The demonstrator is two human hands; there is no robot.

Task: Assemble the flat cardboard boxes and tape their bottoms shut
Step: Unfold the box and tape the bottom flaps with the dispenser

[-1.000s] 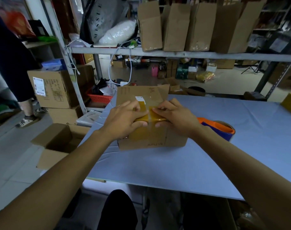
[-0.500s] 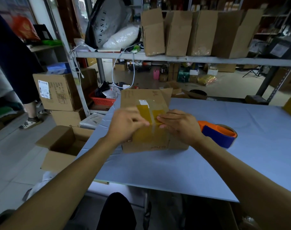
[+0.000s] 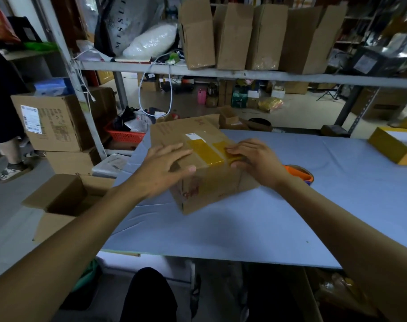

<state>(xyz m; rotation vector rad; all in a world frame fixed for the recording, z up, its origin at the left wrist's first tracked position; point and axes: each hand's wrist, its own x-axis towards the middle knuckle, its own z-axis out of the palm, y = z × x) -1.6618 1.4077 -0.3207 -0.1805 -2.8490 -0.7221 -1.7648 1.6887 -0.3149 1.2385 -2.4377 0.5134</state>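
head view | worn at head height, above near edge of table (image 3: 256, 228) | faces forward and down across it toward shelf rack (image 3: 244, 74) | close to both forearms | single view, nothing shared

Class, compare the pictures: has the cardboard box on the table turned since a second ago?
Yes. The cardboard box has swung round: it sat square to the blue table edge, and now one corner points toward the person.

Box (image 3: 211, 182) is plain matte cardboard with glossy yellowish tape (image 3: 206, 153) across it, sitting on a smooth, matte blue tabletop (image 3: 267, 217).
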